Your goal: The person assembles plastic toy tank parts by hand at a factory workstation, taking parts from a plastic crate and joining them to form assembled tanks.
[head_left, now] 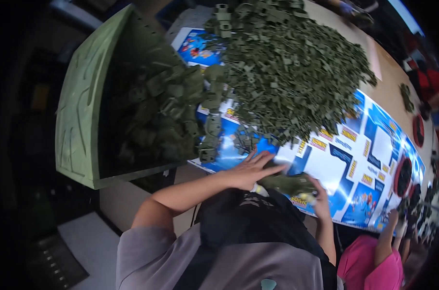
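My left hand [254, 169] lies flat with its fingers spread on the blue and white printed sheet [335, 164], just below the big pile of olive-green plastic parts [292, 67]. Its fingertips reach over a larger olive-green plastic piece [289, 182] at the table's near edge. My right hand [321, 202] is curled around the right end of that piece. A small pale object shows under my left hand's heel, too small to identify.
A large green crate [79, 111] stands tilted at the left, and green parts [156, 116] spill from it toward the pile. A person in a pink top [369, 263] sits at the lower right with an arm [386, 237] raised to the table. Dark round objects [403, 176] lie further right.
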